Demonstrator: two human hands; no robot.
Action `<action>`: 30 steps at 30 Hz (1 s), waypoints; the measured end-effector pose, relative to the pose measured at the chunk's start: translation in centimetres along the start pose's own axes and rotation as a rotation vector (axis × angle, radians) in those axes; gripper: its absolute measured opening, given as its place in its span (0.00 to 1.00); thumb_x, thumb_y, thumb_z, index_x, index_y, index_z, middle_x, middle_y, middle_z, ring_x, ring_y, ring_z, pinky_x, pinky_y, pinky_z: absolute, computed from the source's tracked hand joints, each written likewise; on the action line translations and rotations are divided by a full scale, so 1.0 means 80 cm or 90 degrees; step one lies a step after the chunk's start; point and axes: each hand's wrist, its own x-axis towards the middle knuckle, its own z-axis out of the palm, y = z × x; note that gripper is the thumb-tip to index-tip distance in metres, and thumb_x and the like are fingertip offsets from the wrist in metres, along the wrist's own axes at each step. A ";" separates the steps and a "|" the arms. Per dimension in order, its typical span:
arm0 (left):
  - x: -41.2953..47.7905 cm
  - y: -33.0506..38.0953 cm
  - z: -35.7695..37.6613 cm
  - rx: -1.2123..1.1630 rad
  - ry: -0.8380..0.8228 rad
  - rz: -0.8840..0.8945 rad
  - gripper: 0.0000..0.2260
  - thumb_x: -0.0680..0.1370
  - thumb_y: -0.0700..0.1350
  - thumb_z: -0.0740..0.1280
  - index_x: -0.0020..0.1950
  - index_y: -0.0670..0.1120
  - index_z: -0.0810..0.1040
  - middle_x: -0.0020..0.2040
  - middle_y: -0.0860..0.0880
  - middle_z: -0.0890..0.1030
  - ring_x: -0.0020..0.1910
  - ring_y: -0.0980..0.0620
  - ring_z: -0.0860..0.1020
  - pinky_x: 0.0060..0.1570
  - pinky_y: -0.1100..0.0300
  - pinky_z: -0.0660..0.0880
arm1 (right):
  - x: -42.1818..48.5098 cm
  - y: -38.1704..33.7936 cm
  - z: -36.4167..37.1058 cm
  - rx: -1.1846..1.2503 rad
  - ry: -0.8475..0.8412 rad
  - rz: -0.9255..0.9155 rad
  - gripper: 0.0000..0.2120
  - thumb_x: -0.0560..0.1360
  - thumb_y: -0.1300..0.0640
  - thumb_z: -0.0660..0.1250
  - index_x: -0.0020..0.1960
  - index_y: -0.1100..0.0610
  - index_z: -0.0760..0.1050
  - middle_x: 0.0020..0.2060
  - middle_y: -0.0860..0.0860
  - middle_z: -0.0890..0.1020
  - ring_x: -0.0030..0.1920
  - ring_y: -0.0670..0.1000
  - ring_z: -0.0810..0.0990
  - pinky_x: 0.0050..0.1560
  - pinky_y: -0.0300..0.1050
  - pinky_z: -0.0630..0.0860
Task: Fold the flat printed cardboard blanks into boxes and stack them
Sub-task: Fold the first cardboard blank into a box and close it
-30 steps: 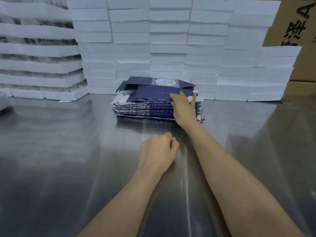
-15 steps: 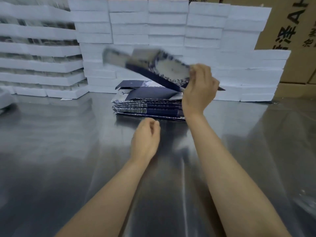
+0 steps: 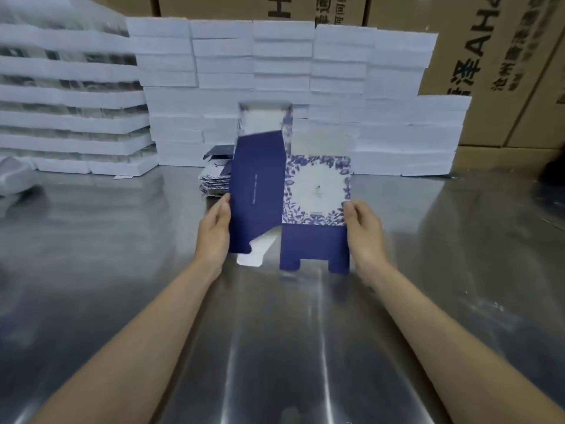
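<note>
Both left hand (image 3: 214,232) and right hand (image 3: 365,232) hold the blank (image 3: 256,191) (left just joined).

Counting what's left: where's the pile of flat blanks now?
Head view: the pile of flat blanks lies on the steel table, left of centre, partly behind the held blank.

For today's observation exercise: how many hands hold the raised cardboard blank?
2. The left hand holds the blank at its dark blue edge; the right hand, at its floral edge.

Navy and floral-white printed blank (image 3: 287,191), upright, partly opened, flaps loose, raised just before the flat blank pile (image 3: 214,182), pile resting on the tabletop (image 3: 122,270).
</note>
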 end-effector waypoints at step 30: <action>-0.018 0.018 0.044 -0.205 -0.272 -0.087 0.27 0.74 0.56 0.65 0.73 0.52 0.69 0.65 0.51 0.79 0.61 0.54 0.79 0.54 0.61 0.77 | 0.011 0.021 0.030 0.291 -0.243 0.107 0.29 0.74 0.34 0.60 0.72 0.44 0.67 0.63 0.45 0.79 0.61 0.46 0.79 0.48 0.42 0.79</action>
